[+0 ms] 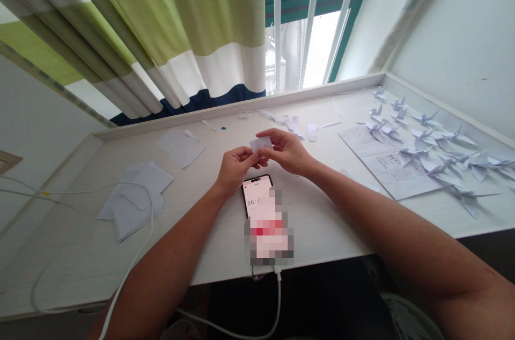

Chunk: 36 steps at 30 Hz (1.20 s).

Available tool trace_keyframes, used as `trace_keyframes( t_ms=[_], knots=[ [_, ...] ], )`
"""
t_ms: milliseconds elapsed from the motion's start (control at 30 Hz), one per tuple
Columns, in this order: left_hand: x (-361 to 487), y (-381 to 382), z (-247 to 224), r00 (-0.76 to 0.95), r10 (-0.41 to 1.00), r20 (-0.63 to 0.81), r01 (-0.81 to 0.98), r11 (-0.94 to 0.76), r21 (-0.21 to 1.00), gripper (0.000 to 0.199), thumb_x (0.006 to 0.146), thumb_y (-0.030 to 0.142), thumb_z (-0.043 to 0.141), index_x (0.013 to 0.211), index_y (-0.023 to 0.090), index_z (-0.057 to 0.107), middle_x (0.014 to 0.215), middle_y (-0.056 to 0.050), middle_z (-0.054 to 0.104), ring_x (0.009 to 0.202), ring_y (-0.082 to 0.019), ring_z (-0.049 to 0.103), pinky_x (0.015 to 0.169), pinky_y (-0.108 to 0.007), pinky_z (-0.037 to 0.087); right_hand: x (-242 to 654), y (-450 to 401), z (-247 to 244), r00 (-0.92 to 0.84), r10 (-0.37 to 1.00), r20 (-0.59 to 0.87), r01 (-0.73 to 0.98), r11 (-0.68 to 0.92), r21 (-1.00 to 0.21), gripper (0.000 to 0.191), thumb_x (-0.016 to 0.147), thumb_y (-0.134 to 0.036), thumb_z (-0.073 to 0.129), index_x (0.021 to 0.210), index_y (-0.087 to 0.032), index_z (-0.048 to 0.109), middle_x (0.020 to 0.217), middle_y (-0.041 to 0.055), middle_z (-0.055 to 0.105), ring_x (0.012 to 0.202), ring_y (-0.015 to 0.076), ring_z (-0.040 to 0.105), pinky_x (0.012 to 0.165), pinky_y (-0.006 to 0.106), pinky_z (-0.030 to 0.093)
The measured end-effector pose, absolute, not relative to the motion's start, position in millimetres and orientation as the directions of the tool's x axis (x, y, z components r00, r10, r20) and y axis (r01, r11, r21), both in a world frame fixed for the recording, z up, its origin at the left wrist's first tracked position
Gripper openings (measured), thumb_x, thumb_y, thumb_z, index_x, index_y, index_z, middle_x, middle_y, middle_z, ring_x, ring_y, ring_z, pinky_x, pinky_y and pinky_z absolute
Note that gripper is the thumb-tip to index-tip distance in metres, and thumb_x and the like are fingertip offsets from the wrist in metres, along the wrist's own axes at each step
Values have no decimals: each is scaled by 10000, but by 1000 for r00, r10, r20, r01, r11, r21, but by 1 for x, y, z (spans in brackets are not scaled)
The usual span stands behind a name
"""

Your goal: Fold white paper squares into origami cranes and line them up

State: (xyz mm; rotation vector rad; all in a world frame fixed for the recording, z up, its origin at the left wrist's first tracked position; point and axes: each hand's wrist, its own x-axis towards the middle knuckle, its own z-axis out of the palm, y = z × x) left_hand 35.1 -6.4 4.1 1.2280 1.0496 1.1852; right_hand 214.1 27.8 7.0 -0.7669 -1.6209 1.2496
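Note:
Between my two hands is a small piece of folded white paper [259,143], raised a little above the white desk. My left hand [236,167] pinches its lower left side with thumb and fingers. On the right side, my right hand [286,150] grips the same paper, its index finger along the top edge and its thumb below. Just under the hands lies a phone [257,190] with a timer on its screen, part of it blurred out. How the paper's folds run is too small to make out.
Several folded paper cranes [426,120] crowd the desk's right side, some on a printed sheet [386,160]. Loose white sheets [137,195] lie at the left. White cables [151,216] cross the left front. Paper scraps [295,124] lie near the back ledge, below a curtain [193,18].

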Motion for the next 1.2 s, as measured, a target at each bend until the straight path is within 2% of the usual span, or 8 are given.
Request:
trace_keyframes(
  t_ms=[200, 400, 533, 800, 1000, 1200],
  knots=[
    [35, -7, 3, 140, 990, 33, -90, -21, 996, 464, 698, 555, 939, 783, 153, 724, 778, -102, 815, 751, -249, 792, 719, -343, 564, 212, 32, 2, -328, 892, 311, -88, 299, -950, 385, 818, -402, 859, 1114, -194, 728, 791, -3, 685, 717, 164, 649, 664, 324, 544],
    [35, -7, -1, 163, 986, 41, -92, -26, 995, 436, 735, 525, 928, 856, 145, 752, 815, -112, 825, 791, -260, 803, 741, -349, 563, 212, 30, 2, -333, 898, 286, -122, 260, -958, 405, 803, -401, 866, 1117, -193, 717, 792, -3, 688, 705, 166, 650, 659, 335, 550],
    [36, -7, 0, 160, 987, 32, -97, -16, 995, 449, 715, 530, 938, 810, 146, 726, 812, -116, 823, 800, -271, 807, 738, -350, 568, 211, 30, 3, -328, 903, 276, -106, 256, -961, 381, 807, -379, 852, 1109, -188, 718, 778, -10, 680, 678, 151, 621, 646, 327, 528],
    [34, -7, 2, 206, 979, -2, -104, 24, 994, 471, 749, 564, 907, 848, 140, 728, 843, -125, 825, 851, -297, 818, 795, -392, 600, 211, 31, 0, -290, 917, 275, -46, 273, -961, 320, 827, -353, 828, 1090, -201, 732, 687, -41, 587, 645, 138, 538, 588, 296, 455],
    [35, -5, -2, 205, 979, -2, -120, 27, 992, 489, 751, 578, 903, 880, 139, 730, 843, -120, 822, 873, -307, 821, 788, -390, 609, 212, 31, 1, -312, 911, 270, -44, 270, -962, 377, 825, -380, 843, 1131, -202, 715, 726, -36, 604, 667, 139, 549, 611, 298, 474],
    [35, -4, -2, 177, 984, 19, -165, 10, 986, 499, 740, 573, 913, 929, 140, 753, 872, -103, 826, 902, -305, 822, 844, -418, 623, 211, 35, -4, -328, 899, 291, -83, 279, -957, 493, 817, -507, 866, 1183, -223, 697, 741, -31, 609, 684, 150, 575, 580, 291, 479]
  ],
)
